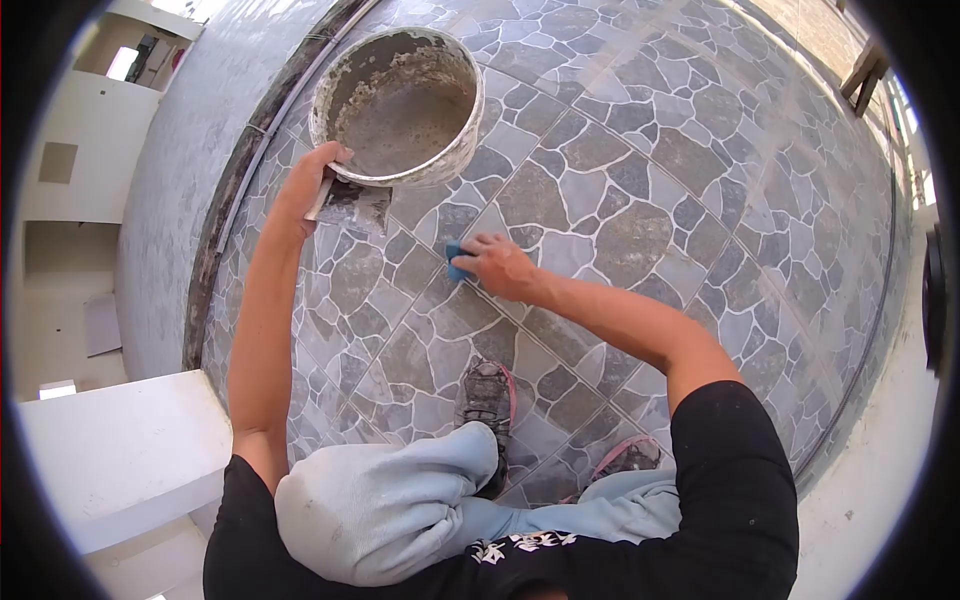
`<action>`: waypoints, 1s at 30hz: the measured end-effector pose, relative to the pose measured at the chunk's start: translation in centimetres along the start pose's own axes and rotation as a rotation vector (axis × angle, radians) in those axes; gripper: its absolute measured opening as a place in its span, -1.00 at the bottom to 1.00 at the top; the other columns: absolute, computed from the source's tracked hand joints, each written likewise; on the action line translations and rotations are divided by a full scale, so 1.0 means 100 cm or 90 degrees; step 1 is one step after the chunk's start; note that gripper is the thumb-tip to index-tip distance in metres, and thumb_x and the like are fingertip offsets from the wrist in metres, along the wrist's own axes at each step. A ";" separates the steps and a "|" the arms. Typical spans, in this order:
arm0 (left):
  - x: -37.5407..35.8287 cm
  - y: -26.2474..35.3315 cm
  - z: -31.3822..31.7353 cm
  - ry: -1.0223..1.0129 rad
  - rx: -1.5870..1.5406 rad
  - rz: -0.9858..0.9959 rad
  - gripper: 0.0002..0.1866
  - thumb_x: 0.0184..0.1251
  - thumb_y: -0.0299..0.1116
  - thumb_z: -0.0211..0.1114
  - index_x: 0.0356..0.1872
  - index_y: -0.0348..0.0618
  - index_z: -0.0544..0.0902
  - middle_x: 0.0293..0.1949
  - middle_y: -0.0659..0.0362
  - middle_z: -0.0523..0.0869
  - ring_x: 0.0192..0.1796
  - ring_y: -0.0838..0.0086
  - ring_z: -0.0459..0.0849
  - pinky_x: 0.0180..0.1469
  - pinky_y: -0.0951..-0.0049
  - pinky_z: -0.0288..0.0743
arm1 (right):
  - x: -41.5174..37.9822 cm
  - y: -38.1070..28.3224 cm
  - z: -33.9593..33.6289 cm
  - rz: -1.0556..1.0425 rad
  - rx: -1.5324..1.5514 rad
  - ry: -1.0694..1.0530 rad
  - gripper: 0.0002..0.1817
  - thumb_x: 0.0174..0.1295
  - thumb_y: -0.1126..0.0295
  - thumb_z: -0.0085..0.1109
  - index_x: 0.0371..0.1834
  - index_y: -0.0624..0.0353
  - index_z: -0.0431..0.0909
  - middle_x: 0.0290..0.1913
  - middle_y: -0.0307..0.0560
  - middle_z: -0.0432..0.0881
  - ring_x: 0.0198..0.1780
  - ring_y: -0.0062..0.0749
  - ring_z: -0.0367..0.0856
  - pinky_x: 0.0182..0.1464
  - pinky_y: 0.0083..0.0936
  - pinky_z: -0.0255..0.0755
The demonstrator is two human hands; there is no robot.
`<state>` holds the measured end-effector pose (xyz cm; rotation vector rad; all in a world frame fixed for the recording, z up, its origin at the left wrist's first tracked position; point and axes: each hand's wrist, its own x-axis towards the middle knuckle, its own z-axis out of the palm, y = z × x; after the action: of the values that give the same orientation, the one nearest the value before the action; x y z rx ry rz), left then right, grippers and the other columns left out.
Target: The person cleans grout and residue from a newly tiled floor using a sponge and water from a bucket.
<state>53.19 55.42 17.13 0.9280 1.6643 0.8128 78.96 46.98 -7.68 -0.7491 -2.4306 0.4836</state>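
My left hand [312, 185] is closed around the handle of a flat scraper [355, 205], with its thumb at the near rim of a bucket [472, 125]. The bucket is crusted with dried material and holds grey mix. The scraper's smeared blade points to the right, below the bucket. Right of it, my right hand [495, 266] grips a small blue pad [457, 262] against the stone-patterned floor tiles [630, 240]. The pad is over a tile joint.
Two dark shoes [484, 395] [630, 457] are on the tiles near my knees. A dark edge strip [232, 170] runs along the left, beside a white ledge [130, 445]. A pale wall [860, 470] borders the right, and a wooden leg [864, 75] stands at upper right.
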 end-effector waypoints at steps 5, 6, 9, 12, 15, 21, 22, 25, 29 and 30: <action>0.010 -0.013 0.075 -0.130 0.008 0.009 -0.66 0.18 -0.14 0.35 -0.16 -0.18 0.69 -0.29 0.18 0.67 -0.29 0.40 0.67 -0.19 0.36 0.56 | -0.134 -0.059 -0.093 0.072 0.227 -0.361 -0.62 -0.05 0.42 0.35 -0.07 -0.06 0.74 -0.04 -0.14 0.62 0.12 -0.13 0.56 0.14 -0.22 0.49; 0.014 -0.015 0.091 -0.168 0.022 0.004 -0.66 0.18 -0.14 0.34 -0.16 -0.18 0.69 -0.28 0.18 0.67 -0.28 0.40 0.67 -0.18 0.36 0.56 | -0.160 -0.053 -0.135 0.112 0.149 -0.347 -0.62 -0.05 0.44 0.33 -0.07 -0.04 0.74 -0.06 -0.13 0.62 0.10 -0.12 0.57 0.13 -0.20 0.49; 0.018 -0.018 0.131 -0.244 0.049 -0.006 -0.64 0.19 -0.13 0.34 -0.14 -0.19 0.69 -0.27 0.17 0.68 -0.27 0.40 0.68 -0.16 0.35 0.56 | -0.236 -0.058 -0.252 0.395 -0.039 -0.262 -0.65 0.08 0.49 0.23 -0.02 0.02 0.72 -0.05 -0.05 0.62 0.08 -0.02 0.58 0.13 -0.18 0.52; 0.037 -0.035 0.179 -0.337 0.083 -0.023 -0.62 0.20 -0.11 0.33 -0.11 -0.19 0.68 -0.25 0.16 0.68 -0.25 0.40 0.67 -0.14 0.35 0.56 | -0.312 -0.085 -0.338 0.728 0.010 0.040 -0.61 0.26 0.43 0.22 0.17 0.11 0.67 0.01 -0.01 0.70 0.03 -0.15 0.66 0.15 -0.32 0.51; 0.042 -0.042 0.212 -0.396 0.139 0.007 -0.60 0.22 -0.07 0.31 -0.08 -0.17 0.66 -0.19 0.13 0.69 -0.20 0.40 0.68 -0.09 0.35 0.55 | -0.385 -0.129 -0.384 0.895 -0.011 0.292 -0.59 0.33 0.36 0.24 0.24 0.18 0.62 -0.07 -0.06 0.72 -0.11 -0.39 0.66 -0.03 -0.43 0.55; 0.048 -0.039 0.251 -0.523 0.131 -0.024 -0.59 0.28 -0.04 0.29 -0.07 -0.18 0.67 -0.25 0.09 0.74 -0.24 0.39 0.70 -0.12 0.37 0.57 | -0.494 -0.242 -0.418 1.172 -0.077 0.488 -0.52 0.32 0.31 0.28 0.30 0.19 0.57 -0.16 -0.09 0.73 -0.27 -0.48 0.68 -0.34 -0.49 0.55; 0.045 -0.036 0.252 -0.513 0.141 -0.027 -0.58 0.30 -0.03 0.28 -0.07 -0.19 0.67 -0.26 0.07 0.75 -0.25 0.39 0.71 -0.13 0.37 0.58 | -0.506 -0.257 -0.423 1.233 -0.113 0.476 -0.49 0.29 0.30 0.30 0.31 0.18 0.56 -0.16 -0.07 0.74 -0.27 -0.46 0.69 -0.35 -0.48 0.56; 0.046 -0.039 0.251 -0.528 0.192 0.028 -0.53 0.33 0.03 0.28 -0.04 -0.22 0.66 -0.22 0.05 0.76 -0.23 0.38 0.72 -0.11 0.35 0.59 | -0.532 -0.295 -0.438 1.341 -0.180 0.442 -0.43 0.24 0.28 0.33 0.34 0.15 0.54 -0.13 -0.01 0.75 -0.24 -0.39 0.73 -0.33 -0.42 0.61; 0.054 -0.050 0.246 -0.512 0.240 0.065 -0.27 0.39 0.33 0.21 -0.04 -0.30 0.74 -0.32 0.02 0.75 -0.27 0.40 0.71 -0.15 0.40 0.55 | -0.532 -0.341 -0.435 1.426 -0.219 0.552 -0.37 0.19 0.30 0.34 0.38 0.14 0.51 -0.07 0.03 0.76 -0.15 -0.33 0.75 -0.17 -0.32 0.67; 0.050 -0.048 0.236 -0.523 0.245 0.063 -0.27 0.39 0.33 0.21 -0.04 -0.30 0.74 -0.32 0.02 0.75 -0.27 0.40 0.71 -0.15 0.40 0.55 | -0.532 -0.346 -0.429 1.424 -0.228 0.584 -0.35 0.18 0.31 0.34 0.39 0.14 0.49 -0.07 0.03 0.75 -0.14 -0.32 0.75 -0.16 -0.31 0.67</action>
<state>74.18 59.22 4.80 1.3830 1.0535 0.1051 127.42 -4.56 21.65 -2.6924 0.0070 0.2037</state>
